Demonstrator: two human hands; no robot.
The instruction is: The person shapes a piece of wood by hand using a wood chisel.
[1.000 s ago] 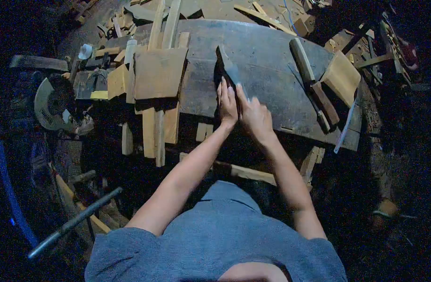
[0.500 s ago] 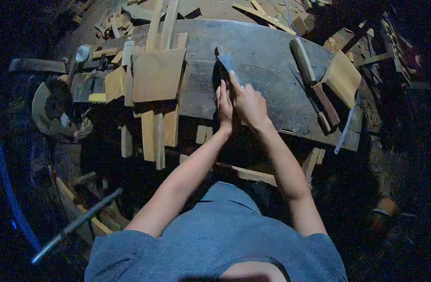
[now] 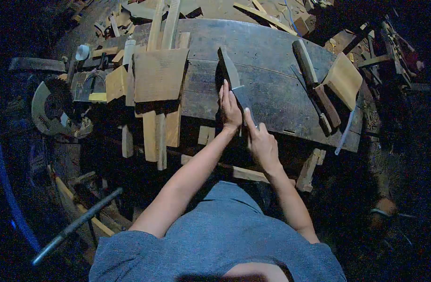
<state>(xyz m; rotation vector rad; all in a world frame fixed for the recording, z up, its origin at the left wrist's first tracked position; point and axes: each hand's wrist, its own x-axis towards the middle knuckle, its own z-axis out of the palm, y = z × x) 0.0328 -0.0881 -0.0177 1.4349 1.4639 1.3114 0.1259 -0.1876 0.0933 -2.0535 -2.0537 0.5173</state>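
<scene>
A narrow, curved piece of wood [image 3: 232, 73] with a dark side face lies lengthwise on the workbench [image 3: 267, 75], its pointed end away from me. My left hand [image 3: 230, 110] presses along its near part, fingers straight and close together. To the right, my right hand [image 3: 264, 148] is closed around the handle of a handsaw, index finger stretched along it. The grey saw blade [image 3: 243, 101] runs forward from that hand, its far end beside the wood near my left fingertips. Shadow and fingers hide the near end of the wood and most of the saw's handle.
A wide board [image 3: 160, 75] rests across long strips on the left. A circular saw [image 3: 48, 113] stands further left. On the right lie a curved wooden block [image 3: 343, 80], dark handled tools [image 3: 326, 108] and a thin metal strip [image 3: 345, 131]. Offcuts litter the floor beyond.
My right hand has drawn the saw back toward my body, uncovering the far part of the wood. My left hand stays in nearly the same place.
</scene>
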